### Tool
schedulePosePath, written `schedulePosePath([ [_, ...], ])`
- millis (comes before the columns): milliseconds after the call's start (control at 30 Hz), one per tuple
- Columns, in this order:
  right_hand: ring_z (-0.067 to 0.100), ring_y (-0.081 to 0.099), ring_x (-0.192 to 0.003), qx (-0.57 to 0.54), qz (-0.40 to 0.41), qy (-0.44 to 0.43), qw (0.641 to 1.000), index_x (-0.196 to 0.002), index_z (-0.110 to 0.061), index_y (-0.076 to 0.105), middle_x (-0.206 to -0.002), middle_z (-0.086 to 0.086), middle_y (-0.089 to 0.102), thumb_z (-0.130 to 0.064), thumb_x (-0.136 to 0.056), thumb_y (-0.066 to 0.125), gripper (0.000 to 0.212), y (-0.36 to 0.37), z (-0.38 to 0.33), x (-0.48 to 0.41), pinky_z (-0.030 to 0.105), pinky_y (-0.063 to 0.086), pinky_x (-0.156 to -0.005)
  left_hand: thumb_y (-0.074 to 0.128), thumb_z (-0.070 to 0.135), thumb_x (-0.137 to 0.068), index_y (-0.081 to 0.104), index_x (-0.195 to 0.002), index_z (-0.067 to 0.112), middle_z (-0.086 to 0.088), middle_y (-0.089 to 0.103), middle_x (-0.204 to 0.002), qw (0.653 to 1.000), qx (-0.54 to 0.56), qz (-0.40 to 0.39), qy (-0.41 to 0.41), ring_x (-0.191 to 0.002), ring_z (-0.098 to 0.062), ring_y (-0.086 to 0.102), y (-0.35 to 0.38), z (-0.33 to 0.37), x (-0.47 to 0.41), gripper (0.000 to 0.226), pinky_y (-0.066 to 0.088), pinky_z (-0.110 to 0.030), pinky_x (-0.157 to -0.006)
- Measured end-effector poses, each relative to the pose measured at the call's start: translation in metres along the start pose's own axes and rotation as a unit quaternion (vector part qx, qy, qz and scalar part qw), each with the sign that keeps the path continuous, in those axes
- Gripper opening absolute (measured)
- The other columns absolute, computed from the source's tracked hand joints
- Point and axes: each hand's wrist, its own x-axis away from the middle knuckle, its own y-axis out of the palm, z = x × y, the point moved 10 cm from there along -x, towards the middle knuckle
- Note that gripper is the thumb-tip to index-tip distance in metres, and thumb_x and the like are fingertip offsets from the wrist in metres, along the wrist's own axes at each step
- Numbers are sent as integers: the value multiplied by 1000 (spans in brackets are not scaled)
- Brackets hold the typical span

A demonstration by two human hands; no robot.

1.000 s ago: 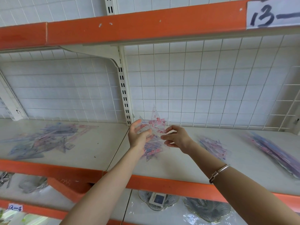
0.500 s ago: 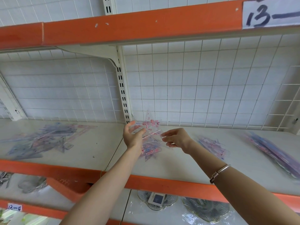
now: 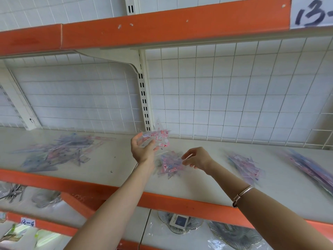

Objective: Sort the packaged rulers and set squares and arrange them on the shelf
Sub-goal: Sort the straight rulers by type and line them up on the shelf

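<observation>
My left hand (image 3: 143, 150) is raised above the white shelf (image 3: 115, 166) and grips a bunch of clear packaged set squares (image 3: 158, 138) with pink print, their tips pointing up. Below it a small pile of pink set squares (image 3: 170, 165) lies on the shelf. My right hand (image 3: 197, 157) hovers just right of that pile with fingers curled and apart, holding nothing. A big mixed heap of rulers and set squares (image 3: 55, 152) lies to the left. Another sorted pile (image 3: 245, 166) lies to the right, and long packaged rulers (image 3: 310, 168) sit at the far right.
A white wire grid (image 3: 225, 94) backs the shelf, with a slotted upright post (image 3: 144, 98) behind my left hand. An orange shelf edge (image 3: 162, 24) runs overhead, another orange edge (image 3: 180, 204) in front. Glass dishes (image 3: 180, 224) lie on the lower shelf.
My right hand has let go of the bunch and dropped toward the pile on the shelf. My left hand keeps the set squares, slightly lifted.
</observation>
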Motion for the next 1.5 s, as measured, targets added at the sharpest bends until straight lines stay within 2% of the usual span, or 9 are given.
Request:
schedulePosePath([
  [167, 4, 45, -57, 154, 21, -75, 985, -97, -19, 73, -72, -4, 54, -11, -76, 74, 22, 7, -15, -1, 10, 34, -49, 66, -15, -79, 55, -118, 17, -10, 51, -128, 998, -26, -53, -11, -108, -26, 62, 12, -4, 6, 51, 58, -23, -56],
  [300, 10, 47, -66, 180, 8, -101, 978, -106, -21, 71, -85, 1, 56, -15, -79, 73, 28, 11, -17, 0, 12, 36, -53, 68, -13, -78, 55, -112, 22, -4, 52, -124, 995, -42, -93, -13, -107, -22, 61, 21, -6, 8, 50, 59, -26, -62],
  [400, 8, 49, -62, 125, 55, -94, 986, -101, -16, 70, -82, 1, 59, -12, -83, 67, 19, -4, -15, -1, 9, 36, -50, 67, -14, -78, 56, -112, 24, -1, 52, -120, 993, -43, -107, -16, -113, -22, 58, 25, -8, 9, 52, 60, -29, -64],
  [500, 13, 51, -55, -24, 109, -60, 992, -87, -8, 68, -74, 5, 60, -7, -87, 58, 10, -23, -10, -1, 15, 43, -52, 66, -18, -76, 57, -109, 27, 4, 52, -116, 991, -31, -127, -16, -117, -28, 58, 31, -13, 10, 57, 59, -27, -59],
  [633, 20, 59, -59, -183, 62, -24, 981, -83, -4, 62, -72, 8, 62, -16, -89, 62, 13, -22, -7, 2, 26, 52, -58, 63, -20, -76, 55, -109, 31, 3, 53, -118, 988, -39, -150, -17, -112, -24, 61, 41, -18, 17, 61, 56, -23, -58],
  [800, 19, 58, -52, -204, 49, -20, 978, -75, -6, 60, -69, 11, 61, -12, -84, 71, 15, -21, -7, 6, 25, 53, -54, 67, -18, -74, 55, -109, 36, 3, 54, -123, 980, -64, -189, -10, -123, -22, 53, 58, -24, 29, 65, 56, -22, -64],
  [1033, 14, 50, -51, -203, 124, -5, 971, -81, -5, 63, -67, 8, 60, -3, -81, 69, 7, -50, 6, 11, 21, 47, -51, 62, -11, -84, 54, -115, 28, 4, 54, -116, 978, -51, -201, -30, -103, -27, 66, 69, -29, 39, 50, 59, -34, -74],
  [1233, 13, 52, -56, -233, 195, 3, 953, -75, -14, 59, -72, 4, 66, -2, -84, 63, 16, -81, 17, 16, 20, 41, -52, 60, -14, -84, 55, -118, 23, 2, 53, -116, 978, -69, -194, -33, -93, -26, 69, 71, -32, 41, 50, 60, -32, -70],
  [1500, 18, 56, -69, -268, 199, -37, 942, -76, -13, 56, -74, 3, 61, -1, -87, 59, 17, -97, 13, 22, 24, 46, -62, 65, -11, -81, 56, -118, 24, -10, 55, -123, 967, -95, -233, -49, -101, -29, 66, 86, -39, 53, 52, 59, -30, -64],
])
